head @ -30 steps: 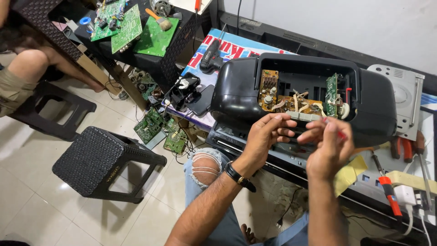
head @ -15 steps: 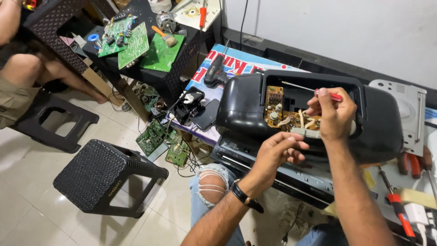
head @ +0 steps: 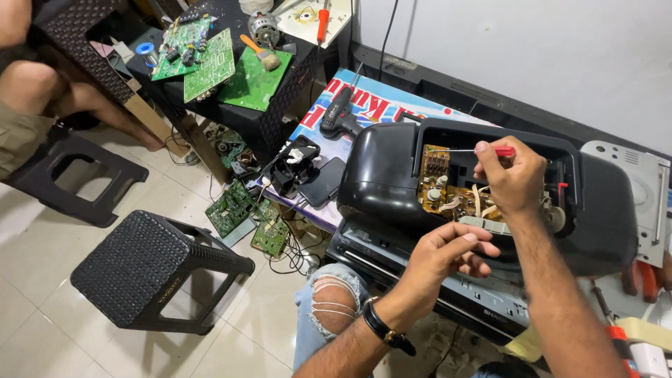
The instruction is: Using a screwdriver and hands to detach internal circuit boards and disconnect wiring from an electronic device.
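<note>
The right hand [head: 514, 178] grips a small screwdriver [head: 472, 150] with a red handle, pinched between thumb and fingers, its thin shaft running out to the left of the grip and its tip at the brown circuit board [head: 448, 192]. That board sits just below and left of the grip, inside the opened back of a black radio [head: 392, 182]. The radio lies tipped on its side with the opening facing up, which looks like the reason the shaft can come in nearly level across the cavity.

The left hand [head: 448, 255] is below the right one, just in front of the radio's lower edge. Its fingers are curled with thumb against fingertips; something tiny may be pinched there, but it is too small to tell. A dark watch [head: 385, 332] sits on that wrist.

Under the radio is another flat black unit [head: 420, 269], serving as a rest. Further left of the grip lies a blue sheet [head: 364, 105] with big red and white lettering, spread like a mat, with a black-handled driver [head: 339, 115] on it. Beyond that, green circuit boards [head: 210, 63] cover a dark table [head: 287, 91], beside a brush [head: 260, 52]. More green boards [head: 241, 213] lie on the tiled floor by a black plastic stool [head: 150, 269]. Far left, another person's leg [head: 77, 98] is in view.
</note>
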